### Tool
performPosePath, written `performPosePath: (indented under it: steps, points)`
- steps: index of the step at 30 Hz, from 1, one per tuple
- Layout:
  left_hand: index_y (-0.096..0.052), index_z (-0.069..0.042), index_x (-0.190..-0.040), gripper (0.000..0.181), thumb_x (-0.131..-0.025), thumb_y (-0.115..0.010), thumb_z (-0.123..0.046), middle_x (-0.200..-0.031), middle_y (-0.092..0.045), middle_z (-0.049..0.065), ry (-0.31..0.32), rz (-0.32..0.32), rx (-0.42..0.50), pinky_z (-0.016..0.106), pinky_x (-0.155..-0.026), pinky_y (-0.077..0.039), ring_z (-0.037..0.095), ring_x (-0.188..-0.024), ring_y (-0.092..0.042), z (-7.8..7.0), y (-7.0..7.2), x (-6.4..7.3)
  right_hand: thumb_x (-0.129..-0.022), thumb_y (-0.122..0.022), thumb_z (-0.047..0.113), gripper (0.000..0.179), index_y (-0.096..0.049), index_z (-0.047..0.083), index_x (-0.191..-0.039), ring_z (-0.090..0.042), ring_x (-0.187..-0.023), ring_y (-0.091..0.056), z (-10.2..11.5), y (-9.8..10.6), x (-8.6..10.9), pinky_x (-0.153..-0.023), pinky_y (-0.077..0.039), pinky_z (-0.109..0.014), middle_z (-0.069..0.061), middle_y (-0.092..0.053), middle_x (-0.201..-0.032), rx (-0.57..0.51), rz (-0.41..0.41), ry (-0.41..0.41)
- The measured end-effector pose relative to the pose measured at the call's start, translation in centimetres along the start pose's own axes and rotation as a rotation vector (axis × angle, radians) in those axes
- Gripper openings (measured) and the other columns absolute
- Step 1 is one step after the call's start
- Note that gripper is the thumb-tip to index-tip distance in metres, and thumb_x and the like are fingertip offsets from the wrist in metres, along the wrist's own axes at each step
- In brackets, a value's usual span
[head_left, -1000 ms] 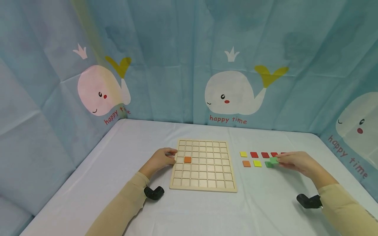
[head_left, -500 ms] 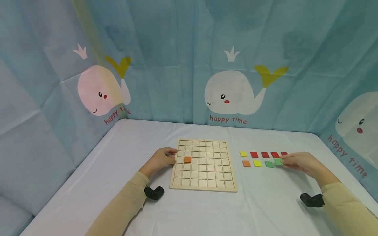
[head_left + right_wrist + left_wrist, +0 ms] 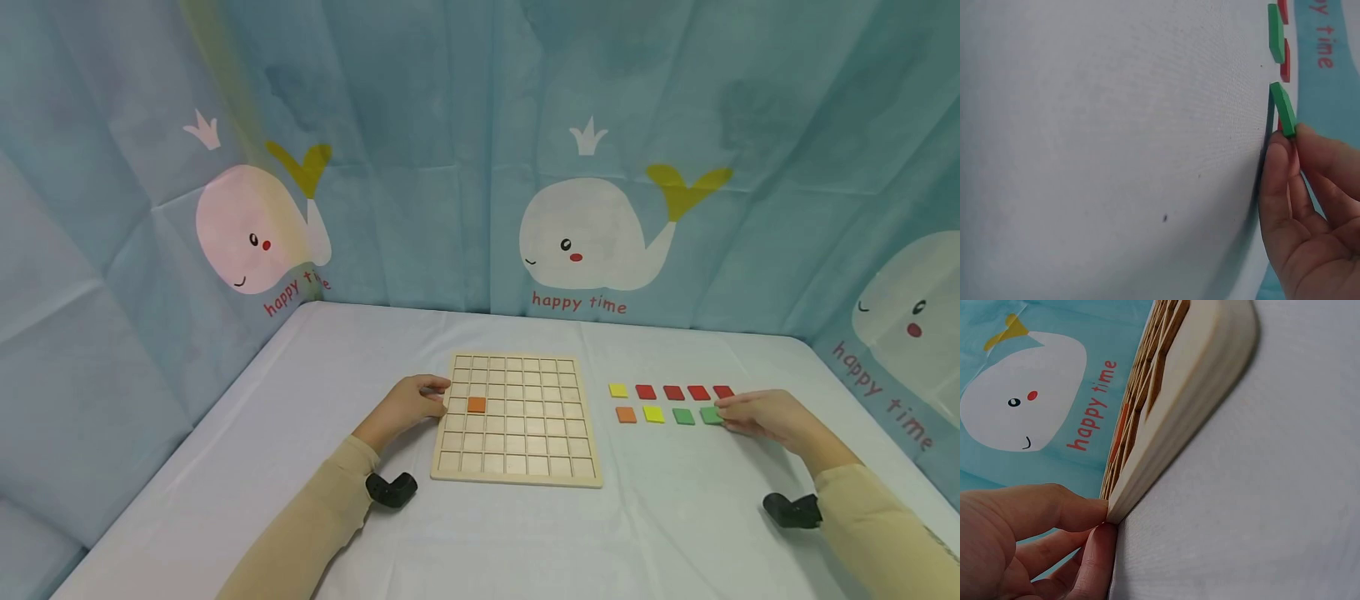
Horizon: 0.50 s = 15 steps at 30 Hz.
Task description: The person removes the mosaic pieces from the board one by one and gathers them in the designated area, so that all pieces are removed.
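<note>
A square wooden grid board lies in the middle of the white table, with one orange tile in a cell towards its left side. My left hand holds the board's left edge; in the left wrist view its fingertips pinch the side of the board. Off to the right, my right hand pinches a green tile between thumb and fingers at the end of the front row. Seen from the right wrist, this green tile is tilted, its far end close to the cloth.
Two rows of tiles lie right of the board. The back row has a yellow tile and several red tiles; the front row has an orange tile, a yellow tile and another green tile. A whale-print curtain hangs behind.
The right hand has carried the green tile rightwards, from over the other green tile to a spot beside it, and lowered it. The left hand has stayed on the board.
</note>
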<state>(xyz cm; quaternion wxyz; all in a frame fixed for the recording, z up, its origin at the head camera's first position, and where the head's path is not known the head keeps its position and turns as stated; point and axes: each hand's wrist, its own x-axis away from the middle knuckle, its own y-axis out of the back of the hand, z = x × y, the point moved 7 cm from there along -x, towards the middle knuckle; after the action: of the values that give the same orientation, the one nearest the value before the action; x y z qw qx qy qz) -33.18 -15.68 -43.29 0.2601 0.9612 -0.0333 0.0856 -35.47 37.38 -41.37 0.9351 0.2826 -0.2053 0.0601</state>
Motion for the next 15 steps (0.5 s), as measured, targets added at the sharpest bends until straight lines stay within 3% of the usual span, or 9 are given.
performPosePath:
  steps: [3, 6, 11, 15]
  points:
    - [-0.062, -0.007, -0.133, 0.051, -0.083, -0.068, -0.003, -0.132, -0.06, 0.014, 0.008, -0.002, 0.001, 0.031, -0.084, -0.052, 0.024, -0.11, -0.059, 0.04, -0.04, -0.01, -0.096, -0.066, 0.02, 0.052, -0.053, -0.013, -0.134, -0.003, -0.081, -0.064, 0.03, -0.03, -0.07, -0.074, -0.058, -0.021, -0.035, -0.057, -0.129, 0.048, -0.018, 0.009]
    - [-0.062, -0.007, -0.133, 0.051, -0.083, -0.068, -0.002, -0.133, -0.06, 0.013, 0.012, -0.002, 0.01, 0.031, -0.085, -0.052, 0.024, -0.11, -0.058, 0.0, -0.02, 0.01, -0.096, -0.065, 0.02, 0.051, -0.054, -0.013, -0.133, -0.002, -0.081, -0.063, 0.28, -0.06, 0.02, -0.073, -0.057, -0.02, -0.037, -0.051, -0.136, 0.082, -0.026, 0.023]
    - [-0.062, -0.007, -0.133, 0.051, -0.082, -0.068, -0.003, -0.132, -0.061, 0.012, 0.01, -0.004, 0.009, 0.031, -0.085, -0.052, 0.023, -0.11, -0.058, -0.03, 0.03, -0.02, -0.096, -0.066, 0.021, 0.05, -0.056, -0.013, -0.131, -0.005, -0.079, -0.063, 0.68, -0.08, 0.23, -0.072, -0.057, -0.02, -0.036, -0.055, -0.131, 0.128, -0.046, 0.021]
    - [-0.062, -0.007, -0.132, 0.051, -0.082, -0.068, -0.002, -0.132, -0.061, 0.013, 0.004, -0.001, -0.002, 0.03, -0.084, -0.052, 0.024, -0.109, -0.058, -0.05, 0.03, 0.04, -0.094, -0.067, 0.027, 0.055, -0.055, -0.013, -0.13, -0.015, -0.083, -0.06, 0.92, 0.29, 0.37, -0.073, -0.054, -0.027, -0.03, -0.064, -0.115, 0.211, -0.116, -0.038]
